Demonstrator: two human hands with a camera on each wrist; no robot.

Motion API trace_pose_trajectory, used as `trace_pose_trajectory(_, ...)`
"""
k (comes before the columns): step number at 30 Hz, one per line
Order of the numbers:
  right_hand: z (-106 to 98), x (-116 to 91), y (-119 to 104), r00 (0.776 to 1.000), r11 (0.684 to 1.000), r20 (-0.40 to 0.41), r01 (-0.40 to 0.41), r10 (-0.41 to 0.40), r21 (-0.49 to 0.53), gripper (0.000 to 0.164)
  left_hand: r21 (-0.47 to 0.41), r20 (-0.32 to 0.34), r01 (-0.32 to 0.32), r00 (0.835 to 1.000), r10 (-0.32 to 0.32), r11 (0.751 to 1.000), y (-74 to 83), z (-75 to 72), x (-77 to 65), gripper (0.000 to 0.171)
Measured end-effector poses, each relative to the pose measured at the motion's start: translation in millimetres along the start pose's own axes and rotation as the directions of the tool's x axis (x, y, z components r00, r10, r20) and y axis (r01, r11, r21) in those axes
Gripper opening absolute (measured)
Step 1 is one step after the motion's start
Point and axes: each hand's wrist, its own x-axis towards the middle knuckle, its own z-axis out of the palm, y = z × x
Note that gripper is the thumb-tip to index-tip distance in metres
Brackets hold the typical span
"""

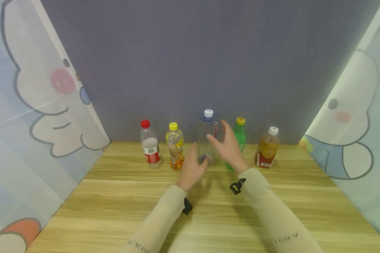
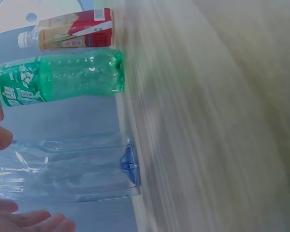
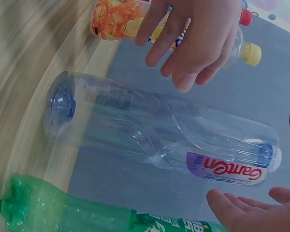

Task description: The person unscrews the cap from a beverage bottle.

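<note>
A: Where are the hands?

B: The left hand (image 1: 192, 168) is low beside the base of the tall clear empty plastic bottle with the white cap (image 1: 206, 140), fingers loose and spread, gripping nothing. The right hand (image 1: 228, 144) is on the bottle's other side, higher up near its label, fingers also relaxed and apart. I can't tell whether either hand brushes the plastic; in the right wrist view there is a gap on both sides.

A: And the bottle?

B: Upright on the pale wooden table (image 1: 120, 211), middle of a row along the grey back wall. To its left a yellow-capped bottle of orange drink (image 1: 175, 150), then a red-capped clear bottle (image 1: 150, 147). To its right a green bottle with a yellow cap (image 1: 239, 138), beyond it a brown tea bottle with a white cap (image 1: 267, 147).

A: How would it handle?

B: Probably very light, thin-walled, easily dented or tipped, and smooth. I'd take it round the narrowed waist (image 3: 159, 140), gently.
</note>
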Motion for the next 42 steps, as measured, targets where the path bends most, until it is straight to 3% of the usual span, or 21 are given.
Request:
trace_pose_trajectory(10,7.9,14.2,-6.9,0.999,0.999,-0.022,-0.036,0.036,0.002,0.090,-0.074,-0.046,0.042,0.998,-0.045,0.996,-1.9,8.4,13.1,0.084)
trace_pose_trajectory(19,11.1,31.2,-9.5,0.996,0.998,-0.061,-0.068,0.067,-0.009,0.095,-0.107,-0.012,0.051,0.999,-0.053,0.993,-5.4,11.3,26.2,0.090)
trace_pose_trajectory(30,18.9,41.1,-6.1,0.991,0.998,-0.114,-0.068,0.066,-0.018,0.087,-0.074,0.025,0.083,0.996,-0.082,0.994,-6.8,12.1,26.3,0.083)
trace_pose_trajectory(42,12.4,33.0,-2.6,0.991,0.998,-0.119,-0.061,0.057,-0.026,0.087,-0.085,0.062,0.080,0.995,-0.075,0.993,0.4,8.0,22.0,0.085)
